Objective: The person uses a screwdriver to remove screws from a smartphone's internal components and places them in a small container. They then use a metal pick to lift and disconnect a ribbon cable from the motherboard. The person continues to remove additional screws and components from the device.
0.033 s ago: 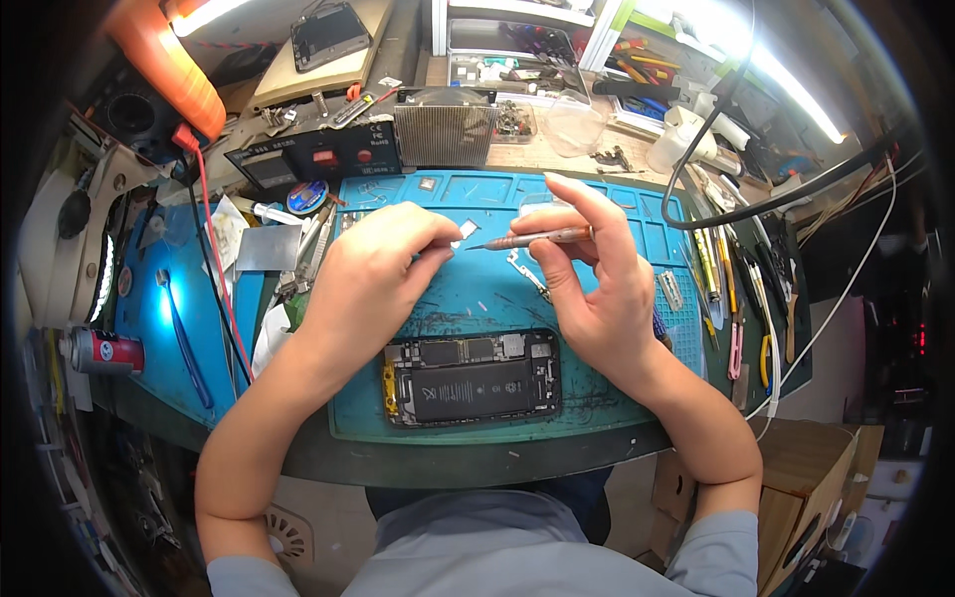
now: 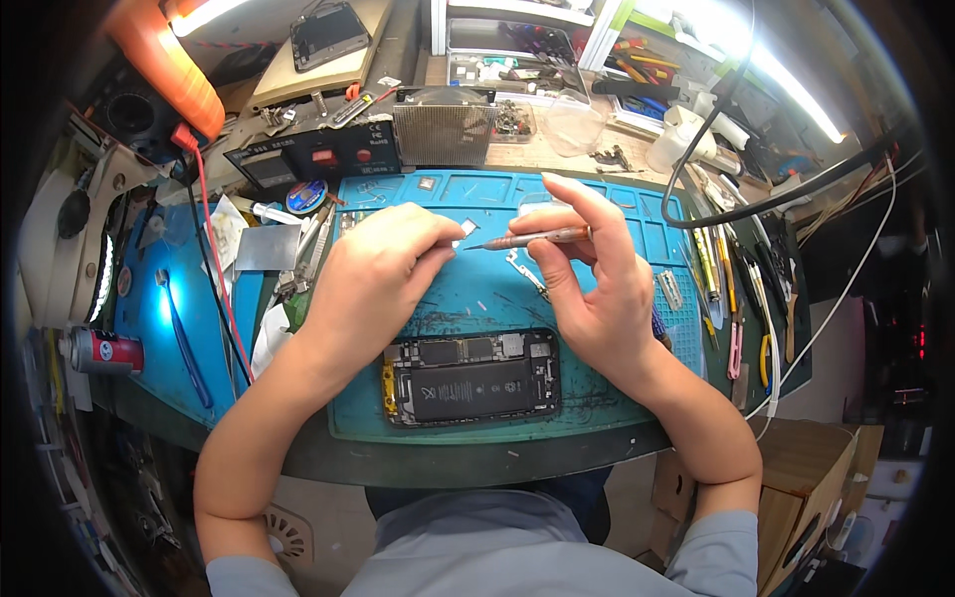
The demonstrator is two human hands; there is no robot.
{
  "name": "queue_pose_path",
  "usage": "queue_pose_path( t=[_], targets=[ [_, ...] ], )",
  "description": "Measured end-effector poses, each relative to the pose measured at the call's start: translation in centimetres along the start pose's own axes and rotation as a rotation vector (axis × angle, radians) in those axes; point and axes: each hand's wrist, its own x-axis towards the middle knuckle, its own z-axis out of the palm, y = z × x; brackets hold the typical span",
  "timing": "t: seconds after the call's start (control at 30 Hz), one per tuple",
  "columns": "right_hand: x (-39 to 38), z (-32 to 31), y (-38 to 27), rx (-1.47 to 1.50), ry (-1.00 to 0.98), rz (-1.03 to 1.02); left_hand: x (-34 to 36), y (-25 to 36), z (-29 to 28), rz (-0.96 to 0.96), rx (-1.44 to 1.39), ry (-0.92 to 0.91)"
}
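Note:
Above the blue work mat (image 2: 438, 311), my left hand (image 2: 373, 264) pinches a small white and silvery part (image 2: 466, 231) between thumb and fingertips. My right hand (image 2: 609, 279) holds a slim pen-shaped tool (image 2: 532, 239) with a brownish grip. Its fine dark tip points left, close to the small part; whether they touch I cannot tell. Below both hands lies an opened smartphone (image 2: 473, 383), its black battery and circuit board exposed and a yellow strip along its left end. A thin, pale, bent metal piece (image 2: 523, 271) rests on the mat beside my right thumb.
Behind the mat stand a black device with red switches (image 2: 323, 157) and a finned metal block (image 2: 443, 132). Several hand tools (image 2: 731, 289) line the right side. A red spray can (image 2: 107, 351) and a blue brush-like tool (image 2: 181, 338) lie left. Cables (image 2: 211, 249) cross both sides.

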Motion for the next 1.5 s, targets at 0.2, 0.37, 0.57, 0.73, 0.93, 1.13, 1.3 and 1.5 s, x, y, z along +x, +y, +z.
queue_pose_path(
  t=[0.2, 0.37, 0.57, 0.73, 0.93, 1.13, 1.3, 1.5],
  targets=[
    [-0.1, -0.5, -0.5, 0.004, -0.073, 0.030, -0.3, 0.2, 1.1, -0.035, 0.060, -0.022],
    [0.1, -1.2, -0.8, -0.066, 0.004, -0.014, -0.2, 0.1, 1.4, -0.008, 0.106, -0.016],
    [-0.2, -5.7, -3.8, -0.285, -0.031, 0.166, -0.3, 0.1, 1.4, -0.001, 0.129, -0.008],
    [-1.6, -10.4, -4.4, -0.604, -0.245, 0.333, -0.6, -0.1, 1.5, 0.003, 0.125, 0.001],
    [-3.2, -14.1, -3.9, -0.696, -0.377, 0.474, -0.5, 0.2, 1.2, 0.021, 0.155, 0.005],
    [-4.2, -14.3, -3.7, -0.870, -0.451, 0.366, -0.3, 0.5, 0.1, -0.023, 0.086, 0.065],
    [-3.9, -11.6, -4.9, -0.810, -0.424, 0.390, -0.6, 0.7, -1.3, -0.303, -0.277, 0.009],
    [-4.5, -10.6, -3.8, -0.943, -0.344, 0.230, -1.0, 0.2, -1.8, -0.409, -0.547, -0.004]
  ],
)
